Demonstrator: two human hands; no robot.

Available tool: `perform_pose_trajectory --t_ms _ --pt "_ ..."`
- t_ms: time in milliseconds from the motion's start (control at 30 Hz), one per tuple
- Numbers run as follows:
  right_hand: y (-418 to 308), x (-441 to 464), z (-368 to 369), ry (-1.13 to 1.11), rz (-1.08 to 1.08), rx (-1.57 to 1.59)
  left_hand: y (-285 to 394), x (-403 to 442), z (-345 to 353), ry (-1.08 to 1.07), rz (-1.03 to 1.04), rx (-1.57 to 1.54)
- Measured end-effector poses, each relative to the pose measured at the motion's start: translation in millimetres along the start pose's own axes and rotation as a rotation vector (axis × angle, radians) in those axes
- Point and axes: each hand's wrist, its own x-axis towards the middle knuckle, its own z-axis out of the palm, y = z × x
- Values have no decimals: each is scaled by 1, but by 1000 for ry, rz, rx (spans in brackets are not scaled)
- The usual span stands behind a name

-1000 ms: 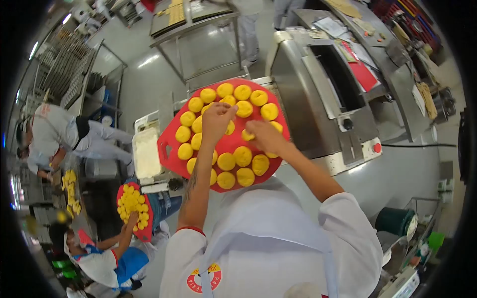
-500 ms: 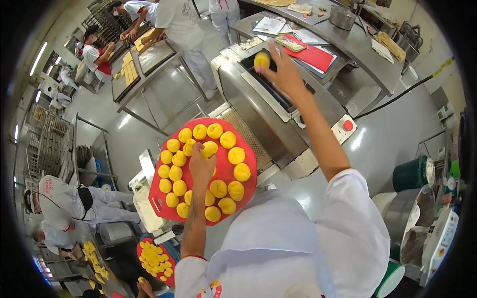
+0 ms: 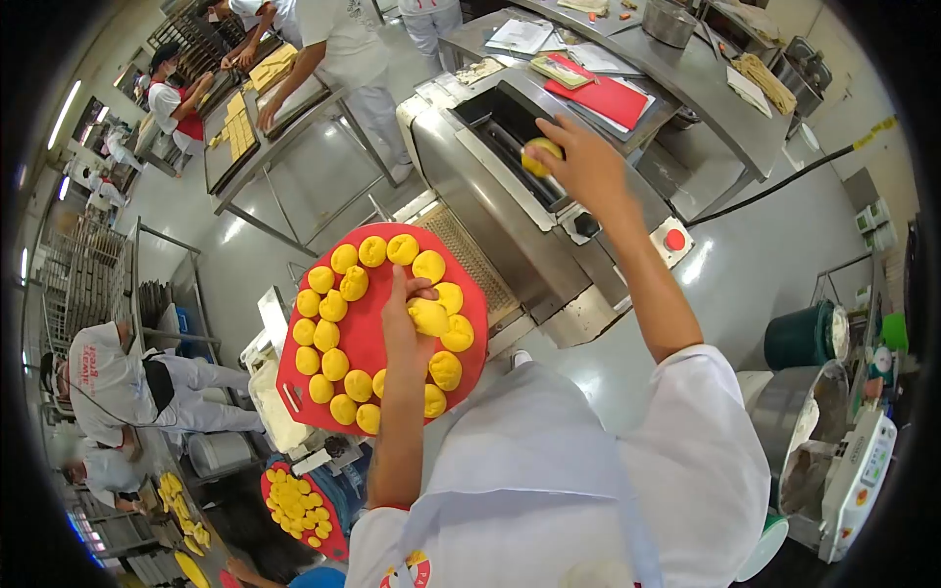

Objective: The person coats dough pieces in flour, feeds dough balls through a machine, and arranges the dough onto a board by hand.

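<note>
Over the steel machine's dark opening (image 3: 490,122), my right hand (image 3: 592,174) has its fingers closed round a yellow dough ball (image 3: 541,157). My left hand (image 3: 403,318) is above the red board (image 3: 374,323), curled round another yellow dough ball (image 3: 428,317). More yellow balls line the board's edge in curved rows, some of them partly covered by my left forearm. Bare red surface shows in the board's middle.
A red stop button (image 3: 674,240) sits on the machine's near corner. Behind it, a steel table (image 3: 725,118) carries papers and a pot (image 3: 670,22). A second red board (image 3: 333,529) with dough pieces lies lower left. Co-workers handle dough at trays, upper left.
My left hand has shifted right on the board and now grips a ball. My right hand has moved slightly right and down, its ball still over the opening. The view has shifted a little.
</note>
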Motion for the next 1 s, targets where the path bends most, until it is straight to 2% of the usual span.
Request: perform_pose_trajectory --t_ms 67,100,167,200,233,300,333,367,400,433,467,533,600,633,700,733,800,833,900,1000 --pt "-12 -34 7 134 -105 -52 -7 4 11 -121 5 -110" --pt "-40 -58 0 -106 -60 254 -15 1 15 -168 5 -170" --pt "-81 -82 1 -350 -91 578 -12 -12 45 -224 175 -69" --pt "-91 -86 7 -345 -179 598 -2 -18 58 -251 265 -12" --pt "-101 -88 10 -341 -267 620 8 -23 61 -363 227 -202" --pt "-97 -53 -12 -418 86 700 24 -28 63 -597 166 -593" --pt "-91 -36 -13 -93 -79 616 23 -21 55 -485 353 -292" --pt "-65 -9 12 202 -192 690 15 -12 40 -343 528 12" --pt "-58 9 -1 139 19 491 17 -25 29 -281 562 150" --pt "-50 31 6 310 -9 561 20 -38 19 -216 591 288" --pt "-50 46 3 352 9 475 18 -45 -1 -219 448 336" --pt "-8 80 44 319 -228 282 12 -59 -34 -189 183 382" --pt "39 83 85 206 -375 -233 7 -68 -68 -97 203 670" --pt "18 78 83 217 -324 -120 6 -64 -80 -62 217 811" --pt "-19 44 70 225 -217 88 6 -33 -116 239 487 1092" --pt "-47 29 68 61 -163 373 8 -21 -128 388 603 1239" --pt "-77 -2 102 42 -287 364 37 22 -128 627 1013 1519" --pt "-97 -18 115 1 -319 369 43 47 -132 617 959 1636" --pt "-124 -44 137 -82 -232 427 43 92 -145 608 847 1859" --pt "-135 -51 173 -111 -267 334 32 83 -129 484 976 1862"
